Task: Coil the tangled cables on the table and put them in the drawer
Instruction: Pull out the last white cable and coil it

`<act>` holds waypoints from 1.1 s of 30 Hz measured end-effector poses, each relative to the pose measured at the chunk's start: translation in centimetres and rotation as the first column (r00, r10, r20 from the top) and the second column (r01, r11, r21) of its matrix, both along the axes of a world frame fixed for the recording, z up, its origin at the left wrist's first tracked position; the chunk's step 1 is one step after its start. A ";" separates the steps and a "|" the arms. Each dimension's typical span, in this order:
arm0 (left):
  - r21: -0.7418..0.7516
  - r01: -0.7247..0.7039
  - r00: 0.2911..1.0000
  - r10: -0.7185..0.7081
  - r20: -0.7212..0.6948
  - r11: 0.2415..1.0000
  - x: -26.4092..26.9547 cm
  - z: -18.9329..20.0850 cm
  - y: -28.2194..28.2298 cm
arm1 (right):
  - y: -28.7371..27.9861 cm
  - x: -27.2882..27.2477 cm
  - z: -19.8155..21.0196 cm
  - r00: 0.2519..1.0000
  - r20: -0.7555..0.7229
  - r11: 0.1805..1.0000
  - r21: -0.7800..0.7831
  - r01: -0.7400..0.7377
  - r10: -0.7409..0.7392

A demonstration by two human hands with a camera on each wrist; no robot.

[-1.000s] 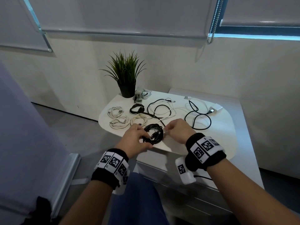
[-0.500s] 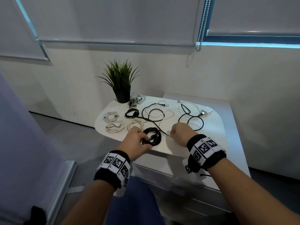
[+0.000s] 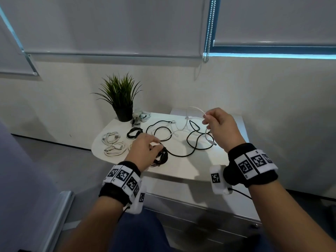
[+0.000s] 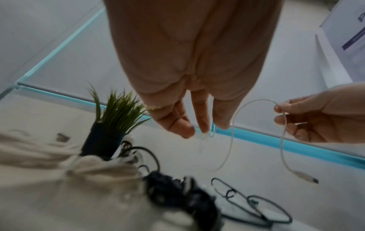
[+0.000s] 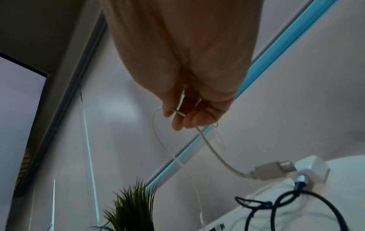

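While the right hand (image 3: 221, 127) pinches the white cable (image 4: 233, 137) aloft, the left hand's (image 3: 143, 151) fingers (image 4: 203, 118) pinch its other stretch.

You're seeing the plant (image 3: 121, 99) sitting upper left on the table (image 3: 181, 166), coiled cables (image 3: 113, 143) lying left, loose cables (image 3: 183, 139) sprawling center-right.

Smooth white table (image 3: 181, 166), matt black cable (image 3: 190, 142).

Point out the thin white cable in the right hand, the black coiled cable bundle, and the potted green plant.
thin white cable (image 5: 213, 151), right wrist view, hanging strand.
black coiled cable bundle (image 3: 163, 156), head view, coil's right side.
potted green plant (image 3: 119, 91), head view, leaves.
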State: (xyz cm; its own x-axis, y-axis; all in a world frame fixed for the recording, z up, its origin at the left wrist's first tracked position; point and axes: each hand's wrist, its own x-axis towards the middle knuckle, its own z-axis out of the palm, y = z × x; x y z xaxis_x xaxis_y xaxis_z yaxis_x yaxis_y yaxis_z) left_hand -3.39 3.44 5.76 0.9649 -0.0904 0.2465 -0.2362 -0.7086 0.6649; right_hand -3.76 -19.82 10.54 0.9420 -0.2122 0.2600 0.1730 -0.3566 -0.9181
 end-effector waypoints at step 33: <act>-0.452 0.138 0.989 -0.146 0.018 0.881 1.7 5.8 -8.0 | -2.2 -2.6 -0.6 0.947 -0.248 0.944 -0.206 -0.259 0.206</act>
